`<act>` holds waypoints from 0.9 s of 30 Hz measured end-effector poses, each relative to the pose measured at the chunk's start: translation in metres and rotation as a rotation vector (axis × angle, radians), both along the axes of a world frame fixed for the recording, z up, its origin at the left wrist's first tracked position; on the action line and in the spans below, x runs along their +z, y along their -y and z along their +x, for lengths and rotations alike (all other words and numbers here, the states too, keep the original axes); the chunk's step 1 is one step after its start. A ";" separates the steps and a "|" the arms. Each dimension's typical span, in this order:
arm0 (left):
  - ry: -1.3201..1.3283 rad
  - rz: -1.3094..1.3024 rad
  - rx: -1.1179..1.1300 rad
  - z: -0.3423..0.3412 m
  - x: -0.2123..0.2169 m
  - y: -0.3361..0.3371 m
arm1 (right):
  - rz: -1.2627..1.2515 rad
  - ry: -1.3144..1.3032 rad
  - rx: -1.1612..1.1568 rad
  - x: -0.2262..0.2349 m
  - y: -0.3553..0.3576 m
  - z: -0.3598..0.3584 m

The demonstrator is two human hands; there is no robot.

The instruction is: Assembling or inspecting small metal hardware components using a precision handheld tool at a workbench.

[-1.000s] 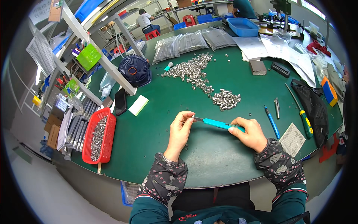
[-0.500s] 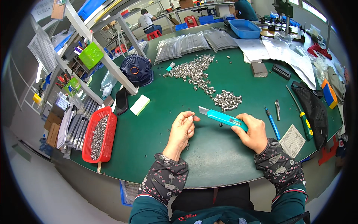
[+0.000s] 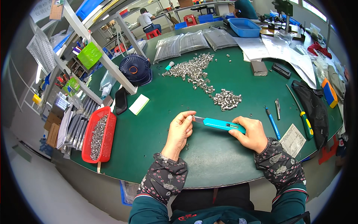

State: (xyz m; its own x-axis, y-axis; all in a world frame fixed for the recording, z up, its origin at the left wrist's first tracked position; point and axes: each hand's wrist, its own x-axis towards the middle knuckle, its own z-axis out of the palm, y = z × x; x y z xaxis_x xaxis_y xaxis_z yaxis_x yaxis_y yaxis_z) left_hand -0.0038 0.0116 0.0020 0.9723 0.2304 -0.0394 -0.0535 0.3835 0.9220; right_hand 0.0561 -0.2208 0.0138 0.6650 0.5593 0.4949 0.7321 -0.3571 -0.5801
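My right hand [image 3: 250,133] is closed around the handle of a teal utility knife [image 3: 218,123], its blade pointing left. In my left hand [image 3: 181,128], thumb and forefinger pinch a small metal ring [image 3: 193,118], mostly covered by the fingertips. The knife's blade tip meets the ring at those fingertips; whether it sits inside or against the edge I cannot tell. Beyond the hands lies a small heap of short metal rings [image 3: 227,100], joined to a larger spread of them [image 3: 192,71] farther back on the green table [image 3: 212,160].
At the left stands a red basket [image 3: 109,136] of small metal parts, near a phone [image 3: 121,100] and a dark fan [image 3: 135,70]. To the right lie a blue pen-like tool [image 3: 272,123], a screwdriver [image 3: 306,125] and a printed card [image 3: 292,140]. Bagged rods [image 3: 194,42] lie at the back.
The knife has moved slightly left and levelled, bringing its blade from just beyond my left fingertips onto the ring there. My left hand has barely moved.
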 end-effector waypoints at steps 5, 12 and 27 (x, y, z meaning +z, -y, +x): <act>0.005 0.083 -0.028 0.000 -0.001 0.000 | -0.017 -0.001 0.028 -0.002 0.000 0.002; -0.041 -0.056 -0.024 0.000 0.000 -0.001 | 0.165 0.100 -0.089 0.006 -0.001 -0.001; 0.017 -0.060 0.078 0.001 -0.001 -0.002 | 0.038 0.086 -0.055 0.001 -0.001 0.001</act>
